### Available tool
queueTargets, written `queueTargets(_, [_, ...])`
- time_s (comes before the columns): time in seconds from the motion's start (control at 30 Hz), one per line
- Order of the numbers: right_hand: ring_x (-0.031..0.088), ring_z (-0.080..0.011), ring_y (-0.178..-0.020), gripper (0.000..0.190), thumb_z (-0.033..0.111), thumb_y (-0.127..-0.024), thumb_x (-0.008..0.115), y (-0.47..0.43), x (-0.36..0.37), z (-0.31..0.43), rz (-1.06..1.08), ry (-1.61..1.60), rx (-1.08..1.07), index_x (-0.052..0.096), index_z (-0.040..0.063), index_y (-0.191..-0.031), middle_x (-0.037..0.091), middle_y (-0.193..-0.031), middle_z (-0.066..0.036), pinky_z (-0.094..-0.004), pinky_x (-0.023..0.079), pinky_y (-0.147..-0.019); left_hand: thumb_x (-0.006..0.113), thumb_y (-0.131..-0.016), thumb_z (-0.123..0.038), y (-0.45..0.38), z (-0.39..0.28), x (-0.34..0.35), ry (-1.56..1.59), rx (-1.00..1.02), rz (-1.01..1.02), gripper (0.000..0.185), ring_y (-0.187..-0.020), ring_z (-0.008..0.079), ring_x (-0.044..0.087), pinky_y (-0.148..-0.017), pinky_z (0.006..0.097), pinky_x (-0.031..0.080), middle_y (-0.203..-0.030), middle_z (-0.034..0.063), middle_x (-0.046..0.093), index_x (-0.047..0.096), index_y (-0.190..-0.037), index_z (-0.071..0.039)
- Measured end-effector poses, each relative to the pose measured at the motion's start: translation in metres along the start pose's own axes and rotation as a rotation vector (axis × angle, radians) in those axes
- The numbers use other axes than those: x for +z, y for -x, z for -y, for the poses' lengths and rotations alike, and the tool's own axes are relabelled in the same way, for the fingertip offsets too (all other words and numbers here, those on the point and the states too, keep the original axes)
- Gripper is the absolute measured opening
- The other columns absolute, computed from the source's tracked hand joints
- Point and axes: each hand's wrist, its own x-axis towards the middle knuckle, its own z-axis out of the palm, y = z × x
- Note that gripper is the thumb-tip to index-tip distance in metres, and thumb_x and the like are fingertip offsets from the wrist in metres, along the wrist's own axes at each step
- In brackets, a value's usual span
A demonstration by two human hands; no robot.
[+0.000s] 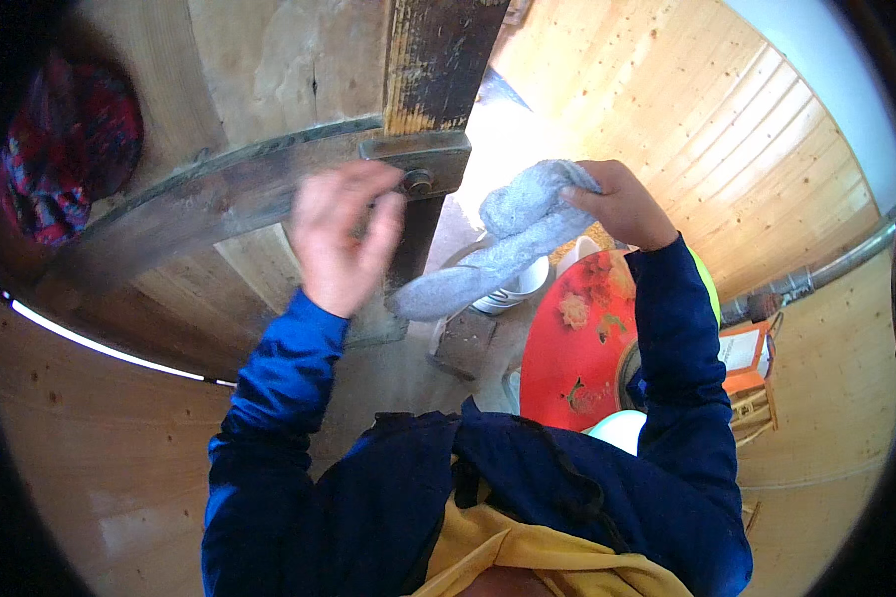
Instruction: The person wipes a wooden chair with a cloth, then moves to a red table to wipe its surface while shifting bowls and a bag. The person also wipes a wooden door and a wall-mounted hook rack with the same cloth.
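In my right hand [616, 201] are fuzzy light grey socks [523, 201], gripped near one end. They droop toward the left, and the lowest one [448, 292] reaches close to the door's edge. My left hand [347, 231] is raised, blurred, with its thumb apart from the bent fingers and nothing seen in it. It is in front of a wooden plank door [291, 52], beside a wooden latch block [425, 153] with a round metal bolt head [418, 181]. Whether my left fingertips touch the door cannot be told.
White buckets [519, 283] stand on the floor beyond the socks. To the right is a round red table [575, 351] with a flower print. A metal pipe [791, 287] runs along the wood-panelled wall [679, 97]. Red patterned cloth [71, 149] hangs at the left.
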Motion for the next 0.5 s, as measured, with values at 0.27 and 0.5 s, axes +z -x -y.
queueTargets(0.27, [0.053, -0.0079, -0.079, 0.025, 0.007, -0.083, 0.054, 0.000, 0.015, 0.018, 0.072, -0.450, -0.157, 0.055, -0.003, -0.106, 0.060, -0.087, -0.002, -0.0245, 0.044, -0.073, 0.067, -0.077, -0.008, 0.031, -0.037, 0.046, 0.557, -0.527, 0.070, 0.016, -0.075, 0.0094, 0.056, -0.067, 0.0231, 0.045, -0.081, 0.0037, 0.064, 0.067, -0.091, -0.001])
queueTargets(0.5, [0.057, -0.0188, -0.078, 0.024, 0.016, -0.086, 0.053, 0.016, 0.035, 0.016, 0.073, -0.060, -0.345, 0.057, -0.003, -0.100, 0.060, -0.080, -0.014, -0.0292, 0.044, -0.074, 0.065, -0.076, -0.008, 0.034, -0.033, -0.016, 0.249, -0.296, 0.077, 0.009, -0.065, 0.0210, 0.058, -0.063, 0.0308, 0.047, -0.072, 0.0108, 0.063, 0.065, -0.079, 0.001])
